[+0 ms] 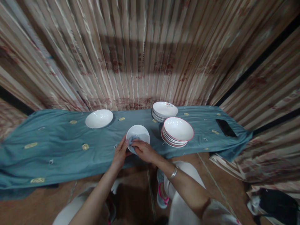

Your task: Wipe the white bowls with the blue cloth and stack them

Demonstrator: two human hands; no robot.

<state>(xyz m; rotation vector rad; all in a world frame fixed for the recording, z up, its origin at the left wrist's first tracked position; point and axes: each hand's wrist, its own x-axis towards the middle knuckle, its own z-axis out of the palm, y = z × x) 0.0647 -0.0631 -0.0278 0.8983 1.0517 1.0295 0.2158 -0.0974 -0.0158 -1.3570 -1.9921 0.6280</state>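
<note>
A white bowl (143, 132) is tilted up near the front edge of the cloth-covered table. My left hand (120, 152) grips its left rim, the thumb toward the inside. Inside the bowl, a grey-blue cloth (132, 147) is bunched under the fingers of my right hand (143, 150), which are closed on it and press it against the inner wall. Part of the cloth is hidden by my fingers. Just right of my hands stands a stack of white bowls with red rims (178, 129).
Behind the red-rimmed stack is a stack of white plates (164, 109) with a flower print. A single white dish (99, 118) lies at the back left. A black phone (226, 128) rests at the right end of the blue-green tablecloth (67, 137). A pleated curtain (140, 56) hangs behind.
</note>
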